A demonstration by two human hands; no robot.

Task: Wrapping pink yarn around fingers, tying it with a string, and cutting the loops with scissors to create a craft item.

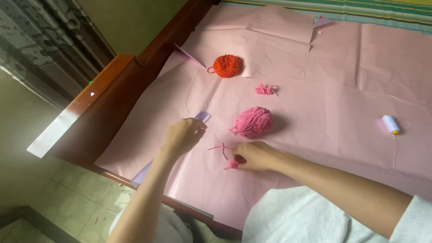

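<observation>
Pink paper sheets [342,90] are covering the worktop. The right hand [254,156] is pinching a small pink yarn tuft [232,164] near a loose pink strand [220,148]. The left hand [182,135] is lying curled on the paper beside a lilac strip [203,116]. Just beyond is sitting a pink yarn ball [253,122], with an orange yarn ball [226,65] farther away and a white thread spool [391,124] at far right.

Bare forearms, white sleeve [416,216] at right elbow
</observation>
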